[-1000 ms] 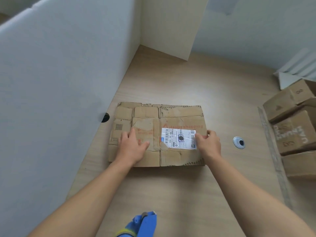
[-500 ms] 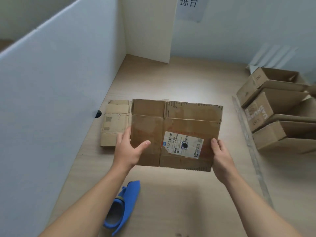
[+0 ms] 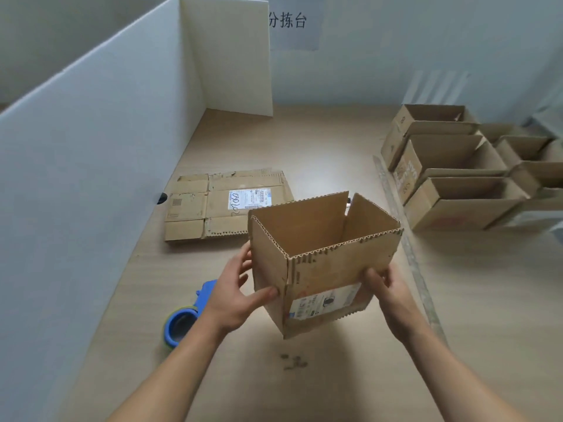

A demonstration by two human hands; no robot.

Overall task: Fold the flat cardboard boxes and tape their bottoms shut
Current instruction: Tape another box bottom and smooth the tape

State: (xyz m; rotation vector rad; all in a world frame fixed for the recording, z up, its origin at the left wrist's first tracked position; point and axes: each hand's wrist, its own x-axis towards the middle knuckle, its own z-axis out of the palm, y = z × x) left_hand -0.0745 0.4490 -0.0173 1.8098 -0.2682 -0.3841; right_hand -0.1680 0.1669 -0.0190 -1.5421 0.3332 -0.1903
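A brown cardboard box point(image 3: 323, 263) with a white shipping label is held above the table, squared open into a tube with its top flaps standing up. My left hand point(image 3: 234, 295) grips its left side, thumb on the near face and fingers behind. My right hand point(image 3: 388, 292) grips its right lower corner. A flat cardboard box point(image 3: 219, 205) with a white label lies on the table behind it. A blue tape dispenser point(image 3: 185, 315) lies on the table just left of my left wrist.
Several folded open boxes point(image 3: 454, 181) stand in rows at the right. A long metal ruler point(image 3: 408, 248) lies along the table beside them. White partition boards point(image 3: 91, 147) wall in the left and back. Small scraps point(image 3: 294, 362) lie on the wooden table point(image 3: 335, 153).
The top flat box was lifted off the stack and has opened from flat into a rectangular tube between my hands. Another flat box is now uncovered on the table.
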